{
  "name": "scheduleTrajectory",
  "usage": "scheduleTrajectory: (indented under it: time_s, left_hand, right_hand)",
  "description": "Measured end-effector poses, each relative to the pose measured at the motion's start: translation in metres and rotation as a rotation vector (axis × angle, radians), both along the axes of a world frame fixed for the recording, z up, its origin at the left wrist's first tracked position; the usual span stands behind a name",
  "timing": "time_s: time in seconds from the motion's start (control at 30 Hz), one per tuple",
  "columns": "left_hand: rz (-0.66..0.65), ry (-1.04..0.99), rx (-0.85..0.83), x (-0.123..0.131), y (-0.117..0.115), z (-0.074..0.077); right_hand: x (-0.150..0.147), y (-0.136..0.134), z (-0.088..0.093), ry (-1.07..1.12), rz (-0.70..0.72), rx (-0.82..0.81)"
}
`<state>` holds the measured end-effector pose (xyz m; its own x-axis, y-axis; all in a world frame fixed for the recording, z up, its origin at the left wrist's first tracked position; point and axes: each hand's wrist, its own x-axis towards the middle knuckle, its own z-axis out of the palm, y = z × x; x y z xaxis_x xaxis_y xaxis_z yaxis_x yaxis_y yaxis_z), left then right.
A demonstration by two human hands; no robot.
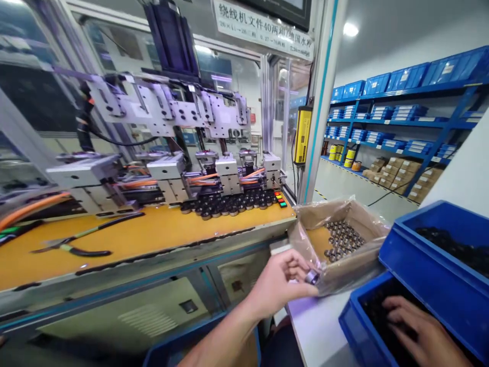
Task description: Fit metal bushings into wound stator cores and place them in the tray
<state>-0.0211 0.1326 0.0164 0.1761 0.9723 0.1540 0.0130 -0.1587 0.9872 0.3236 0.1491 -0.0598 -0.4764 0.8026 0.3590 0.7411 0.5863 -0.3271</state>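
Observation:
Between its thumb and fingers my left hand (280,283) holds a small metal ring (312,277), close to the near wall of a cardboard box (359,265) lined with clear plastic. Inside that box lie many similar small round metal parts (346,239). My right hand (420,326) reaches into the lower blue bin (353,318) among small black parts (376,308). Its fingers are bent and partly sunk in the dark pile, so I cannot make out whether they hold a piece.
A second blue bin (405,255) with black pieces sits above the lower one. At left, a machine (171,178) stands over an orange worktop (153,239), with rows of black round parts (229,204) and cutting pliers (84,239). Below is another blue bin (153,354); shelves (397,122) stand behind.

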Motion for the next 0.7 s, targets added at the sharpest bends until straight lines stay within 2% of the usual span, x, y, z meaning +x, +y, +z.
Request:
scheduleTrajectory:
  time_s: [0.07, 0.17, 0.3, 0.4, 0.53, 0.7]
  left_hand:
    - [0.071, -0.211, -0.016, -0.009, -0.041, -0.013]
    - [0.095, -0.277, 0.028, -0.012, -0.079, -0.023]
    - [0.085, -0.337, 0.049, -0.010, -0.103, -0.019]
    - [0.046, -0.392, 0.013, -0.008, -0.117, -0.017]
    - [0.037, -0.422, -0.034, -0.003, -0.132, -0.022]
    - [-0.062, -0.496, -0.143, 0.009, -0.141, -0.028]
  right_hand:
    - [-0.003, 0.000, 0.003, 0.056, -0.032, 0.016]
    - [-0.020, -0.007, 0.023, 0.145, -0.056, 0.123]
    - [-0.074, -0.038, 0.070, 0.213, 0.109, 0.266]
    - [-0.118, -0.076, 0.094, 0.321, 0.254, 0.233]
    - [-0.147, -0.118, 0.096, 0.387, 0.458, 0.145]
    - [-0.147, -0.130, 0.088, 0.386, 0.565, 0.173]
